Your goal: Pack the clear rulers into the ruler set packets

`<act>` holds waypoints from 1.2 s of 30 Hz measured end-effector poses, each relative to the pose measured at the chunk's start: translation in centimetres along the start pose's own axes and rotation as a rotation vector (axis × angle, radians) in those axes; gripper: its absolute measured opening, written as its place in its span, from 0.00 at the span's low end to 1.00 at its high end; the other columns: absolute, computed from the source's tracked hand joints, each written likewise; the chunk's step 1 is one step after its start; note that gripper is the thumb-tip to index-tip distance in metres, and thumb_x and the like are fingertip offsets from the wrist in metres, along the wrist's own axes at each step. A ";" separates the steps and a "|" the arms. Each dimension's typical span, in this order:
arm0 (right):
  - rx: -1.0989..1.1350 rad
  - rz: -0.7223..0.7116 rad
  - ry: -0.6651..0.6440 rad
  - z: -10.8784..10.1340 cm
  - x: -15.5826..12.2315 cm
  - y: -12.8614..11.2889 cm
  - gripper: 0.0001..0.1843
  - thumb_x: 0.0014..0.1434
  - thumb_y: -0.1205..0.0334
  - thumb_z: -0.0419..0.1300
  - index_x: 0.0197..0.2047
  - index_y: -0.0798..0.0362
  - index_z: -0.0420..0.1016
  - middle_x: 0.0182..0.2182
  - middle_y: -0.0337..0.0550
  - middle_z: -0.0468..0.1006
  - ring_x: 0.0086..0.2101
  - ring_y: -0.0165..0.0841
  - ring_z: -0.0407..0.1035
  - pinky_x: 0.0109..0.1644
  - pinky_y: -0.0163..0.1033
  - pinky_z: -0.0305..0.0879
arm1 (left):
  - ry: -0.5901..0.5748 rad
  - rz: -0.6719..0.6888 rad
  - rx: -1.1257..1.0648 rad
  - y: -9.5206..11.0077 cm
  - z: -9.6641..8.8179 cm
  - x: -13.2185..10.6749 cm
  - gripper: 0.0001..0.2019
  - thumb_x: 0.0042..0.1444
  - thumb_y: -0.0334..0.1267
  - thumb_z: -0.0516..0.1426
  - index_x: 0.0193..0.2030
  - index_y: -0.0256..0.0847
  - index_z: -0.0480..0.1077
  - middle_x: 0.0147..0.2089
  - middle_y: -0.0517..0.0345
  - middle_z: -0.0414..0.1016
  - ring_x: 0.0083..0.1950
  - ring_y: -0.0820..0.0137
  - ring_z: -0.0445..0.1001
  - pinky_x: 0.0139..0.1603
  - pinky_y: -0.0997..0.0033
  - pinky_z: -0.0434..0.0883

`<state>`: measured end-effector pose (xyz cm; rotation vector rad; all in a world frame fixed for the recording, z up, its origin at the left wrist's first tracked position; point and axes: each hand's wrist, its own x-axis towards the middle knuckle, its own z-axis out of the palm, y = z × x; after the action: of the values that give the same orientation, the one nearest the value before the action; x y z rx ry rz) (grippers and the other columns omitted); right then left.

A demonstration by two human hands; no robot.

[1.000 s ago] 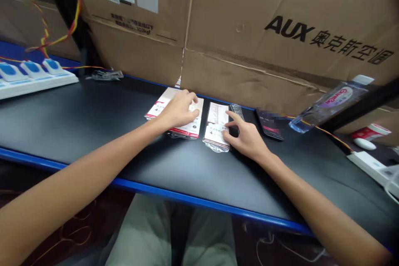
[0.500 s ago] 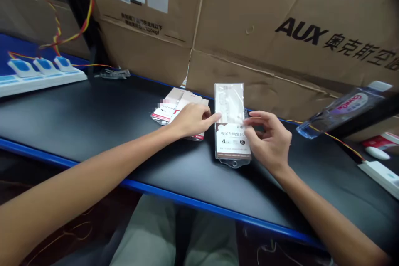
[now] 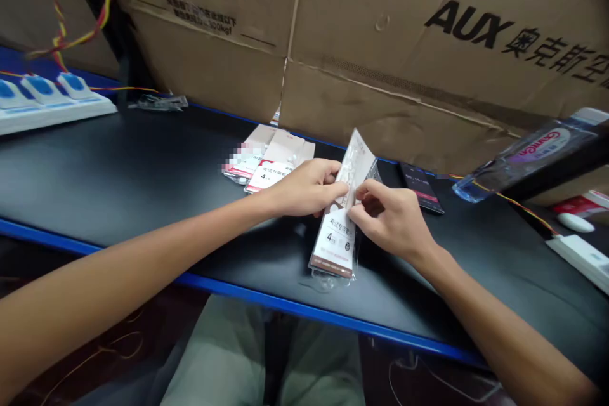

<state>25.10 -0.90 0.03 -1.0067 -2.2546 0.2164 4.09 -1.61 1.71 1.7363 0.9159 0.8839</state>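
A ruler set pack (image 3: pixel 333 235), a printed card in a clear plastic sleeve, is held tilted above the black tabletop. My left hand (image 3: pixel 314 187) grips its left edge, thumb across the front and the other fingers partly hidden behind. On the opposite edge, my right hand (image 3: pixel 387 212) is closed in a pinch at the clear sleeve, its fingertips close to the left thumb. Just left of my left hand lie several similar packs (image 3: pixel 271 168), overlapping one another. Behind my right hand a dark phone (image 3: pixel 421 187) lies with its screen lit.
Large cardboard boxes (image 3: pixel 356 32) stand along the back of the black table (image 3: pixel 118 190). A clear bottle (image 3: pixel 528 152) leans at the right, above a white power strip (image 3: pixel 580 260). Another power strip (image 3: pixel 61 111) with plugs sits at the left.
The pack has turned and tilted, its lower end swinging left and nearer to me. My right hand has moved left, closing on its edge. The phone behind it has come into view.
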 end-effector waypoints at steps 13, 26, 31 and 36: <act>0.267 0.037 0.313 0.3 -0.6 -0.5 0.09 0.46 0.73 0.62 0.23 0.51 0.67 0.19 0.31 0.70 0.19 0.24 0.58 0.21 0.32 0.53 | -0.091 -0.075 -0.442 0.4 -0.5 -0.1 0.05 0.59 0.33 0.61 0.34 0.35 0.71 0.28 0.63 0.69 0.26 0.79 0.65 0.26 0.78 0.62; 0.618 0.135 0.458 -0.7 0.0 0.3 0.12 0.48 0.75 0.61 0.21 0.49 0.69 0.25 0.38 0.79 0.24 0.34 0.74 0.28 0.40 0.74 | -0.017 -0.181 -0.612 -1.2 -1.8 0.3 0.09 0.55 0.35 0.66 0.40 0.34 0.75 0.33 0.57 0.75 0.32 0.74 0.73 0.31 0.74 0.67; 0.455 0.207 0.332 -0.8 0.4 0.3 0.05 0.54 0.67 0.66 0.30 0.48 0.76 0.26 0.39 0.78 0.25 0.34 0.73 0.28 0.40 0.72 | -0.013 -0.128 -0.542 -1.8 -1.6 0.4 0.17 0.55 0.44 0.68 0.47 0.37 0.75 0.39 0.54 0.79 0.36 0.73 0.76 0.35 0.73 0.69; 0.517 0.220 0.296 -0.7 0.6 0.8 0.05 0.56 0.62 0.69 0.35 0.48 0.77 0.34 0.39 0.79 0.27 0.31 0.72 0.29 0.38 0.72 | -0.003 -0.108 -0.538 -1.9 -2.1 0.5 0.17 0.57 0.45 0.67 0.48 0.37 0.75 0.39 0.55 0.77 0.35 0.74 0.74 0.35 0.74 0.69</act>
<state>25.71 -0.03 0.57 -0.9269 -1.6932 0.6615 2.17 0.17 0.62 1.2154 0.6810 0.9508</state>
